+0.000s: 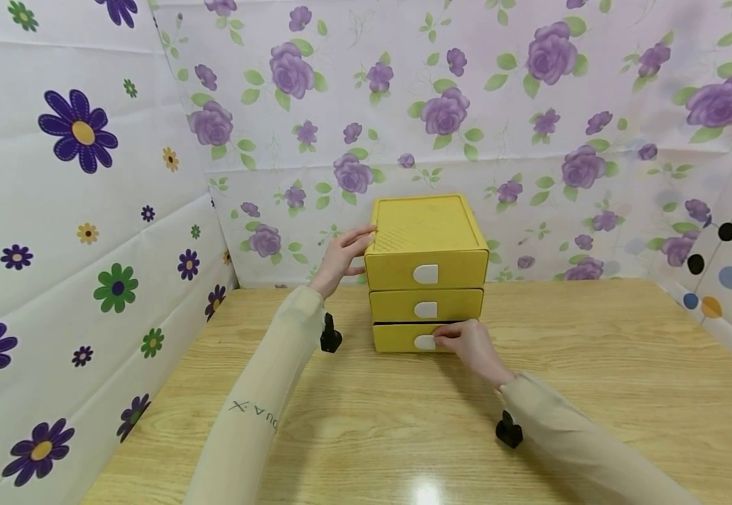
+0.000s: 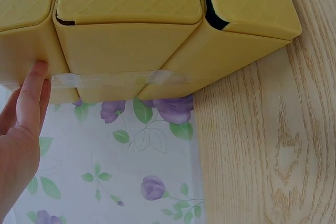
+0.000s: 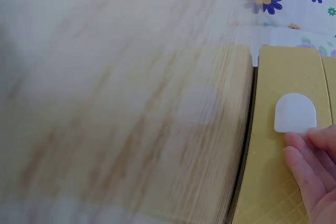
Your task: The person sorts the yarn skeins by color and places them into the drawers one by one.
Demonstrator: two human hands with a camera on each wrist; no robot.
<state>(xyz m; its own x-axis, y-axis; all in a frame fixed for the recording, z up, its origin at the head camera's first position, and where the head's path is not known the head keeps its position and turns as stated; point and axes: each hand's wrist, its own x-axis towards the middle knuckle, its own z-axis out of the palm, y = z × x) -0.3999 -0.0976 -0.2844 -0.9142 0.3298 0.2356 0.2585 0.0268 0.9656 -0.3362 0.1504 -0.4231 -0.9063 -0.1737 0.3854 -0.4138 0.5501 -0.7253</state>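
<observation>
A yellow three-drawer box [image 1: 429,270] stands against the flowered backdrop, each drawer front bearing a white tab handle. My left hand [image 1: 343,259] rests against the box's left side near the top, fingers mostly straight; the left wrist view shows the fingertips [image 2: 39,69] on the yellow side wall. My right hand [image 1: 475,347] pinches the right edge of the bottom drawer's white handle [image 1: 424,342]. In the right wrist view thumb and fingers meet at that handle [image 3: 295,113]. A thin dark gap shows above the bottom drawer [image 1: 394,338], which sits slightly forward. The drawers' insides are hidden.
The box stands on a wood-grain table [image 1: 366,428]. A purple-rose backdrop [image 1: 353,105] hangs behind it, a daisy-print sheet [image 1: 132,231] on the left and a dotted sheet on the right. Clear tape [image 2: 121,80] runs along the box's side.
</observation>
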